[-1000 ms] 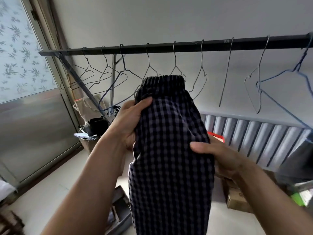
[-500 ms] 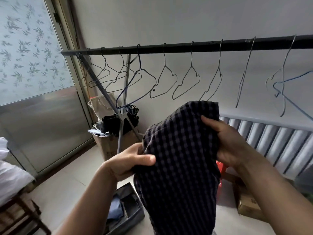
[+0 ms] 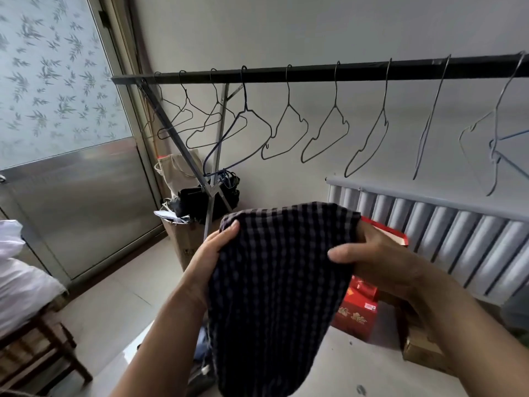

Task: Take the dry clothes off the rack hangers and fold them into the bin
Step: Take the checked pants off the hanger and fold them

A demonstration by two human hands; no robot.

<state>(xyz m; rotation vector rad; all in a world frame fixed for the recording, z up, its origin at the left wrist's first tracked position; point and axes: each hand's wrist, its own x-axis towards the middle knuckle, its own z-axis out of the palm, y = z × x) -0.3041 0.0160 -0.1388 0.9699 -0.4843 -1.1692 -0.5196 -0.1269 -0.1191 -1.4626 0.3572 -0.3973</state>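
Observation:
A dark checked garment hangs doubled over in front of me, below the black rack bar. My left hand grips its left upper edge, thumb on the front. My right hand grips the right upper edge, thumb across the cloth. Several bare wire hangers hang along the bar with no clothes on them. Low behind the garment, a dark bin with blue cloth in it shows only in part.
A red gift box and cardboard boxes sit on the floor at the right, under a ribbed grey radiator. A box with bags stands by the rack leg. A wooden stool with white bedding is at the left.
The garment has come down from near the bar to chest height. My right hand shifted from its top edge to the right side; my view turned right and down.

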